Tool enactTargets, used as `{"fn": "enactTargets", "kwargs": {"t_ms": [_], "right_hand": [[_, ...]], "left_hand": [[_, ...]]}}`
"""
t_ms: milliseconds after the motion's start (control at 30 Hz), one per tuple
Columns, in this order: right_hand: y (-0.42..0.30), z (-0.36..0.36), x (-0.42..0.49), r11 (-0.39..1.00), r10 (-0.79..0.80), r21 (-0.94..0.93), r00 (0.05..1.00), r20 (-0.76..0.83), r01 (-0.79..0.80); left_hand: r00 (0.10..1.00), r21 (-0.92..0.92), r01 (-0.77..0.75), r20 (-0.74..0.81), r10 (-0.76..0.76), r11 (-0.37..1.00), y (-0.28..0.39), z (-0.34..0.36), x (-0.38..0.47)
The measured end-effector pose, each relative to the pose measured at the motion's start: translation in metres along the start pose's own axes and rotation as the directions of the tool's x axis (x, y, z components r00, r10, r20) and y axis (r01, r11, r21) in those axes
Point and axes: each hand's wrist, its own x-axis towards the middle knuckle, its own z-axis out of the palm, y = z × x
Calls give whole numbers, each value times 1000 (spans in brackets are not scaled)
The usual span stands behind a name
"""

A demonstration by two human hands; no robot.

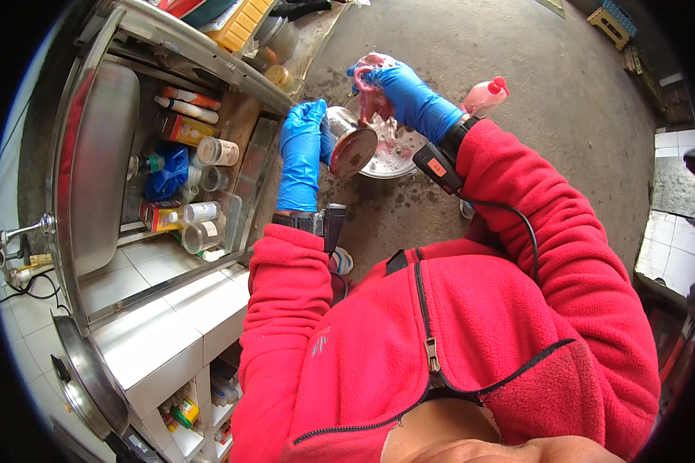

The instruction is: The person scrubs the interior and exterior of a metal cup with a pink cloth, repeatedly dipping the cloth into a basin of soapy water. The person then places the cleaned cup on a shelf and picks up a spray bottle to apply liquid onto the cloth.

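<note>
In a blue rubber glove, my left hand (301, 150) grips a clear jar (344, 128), tilted so that its round reddish-brown end (354, 151) faces down towards me. My right hand (405, 87), gloved alike, is closed around a wet pink cloth (370, 87) covered in suds. Part of the cloth hangs down near the jar. Below both hands, a round basin (389, 175) of foamy water rests on the floor, partly hidden by the right hand and the jar. Beyond my right wrist stands a clear pump bottle (482, 99) with a red top and pinkish contents.
To the left stands a metal-framed cabinet (179, 40) holding jars (217, 151), boxes (186, 128) and a blue plastic bag (168, 172). A white tiled counter (150, 335) runs below it. Wet spots mark the concrete floor (533, 75). Small step stools (611, 26) stand far right.
</note>
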Motion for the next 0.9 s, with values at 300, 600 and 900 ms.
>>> {"fn": "enactTargets", "kwargs": {"t_ms": [300, 600, 900], "right_hand": [[6, 2, 7, 977, -194, -93, 981, -30, 190], [12, 36, -33, 737, -518, -383, 830, 208, 556], [-6, 26, -13, 955, -74, -293, 995, -64, 52]], "left_hand": [[937, -434, 323, 269, -221, 841, 11, -6, -13], [991, -65, -60, 116, 67, 996, -13, 2, 4], [958, -18, -264, 109, 265, 964, 12, 14, -44]]}}
